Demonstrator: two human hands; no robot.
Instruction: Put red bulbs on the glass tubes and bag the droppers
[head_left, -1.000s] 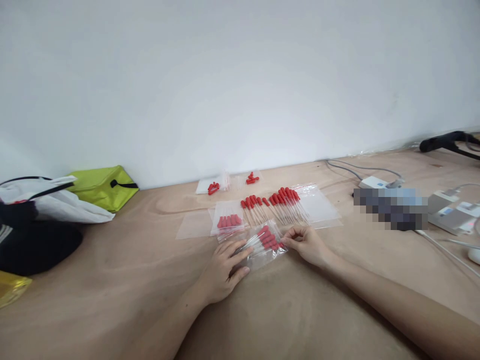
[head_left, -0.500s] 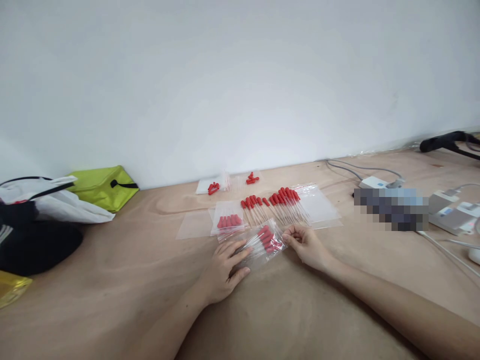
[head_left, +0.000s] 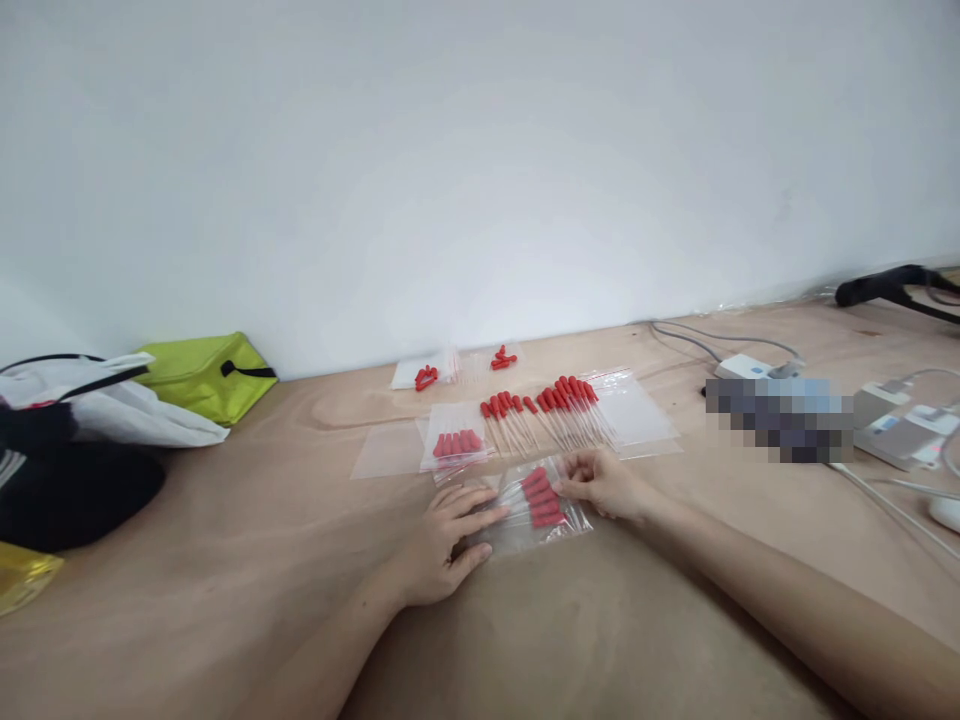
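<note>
A clear zip bag [head_left: 517, 535] lies flat on the table in front of me. Inside it is a row of red-tipped sticks [head_left: 544, 498], their red heads to the right and pale shafts to the left. My left hand [head_left: 450, 535] rests with fingers spread over the bag's left part. At the upper right, the thumb and fingers of my right hand [head_left: 600, 482] are pinched on the bag, beside the red heads. Just beyond, more loose red-tipped sticks [head_left: 566, 395] lie in a fan. Left of them, another bag [head_left: 431, 425] holds several red-tipped sticks.
Small bags with short red pieces [head_left: 426, 377] lie near the wall. An unfilled plastic bag [head_left: 645, 415] sits right of the fan. A green bag [head_left: 202, 375] and black cap [head_left: 90, 490] are at left; a power strip [head_left: 739, 366] and cables are at right.
The bag's right side has come down flat toward me, and its red heads now lie in an even row. My right hand has shifted slightly left along the bag; my left hand barely moved.
</note>
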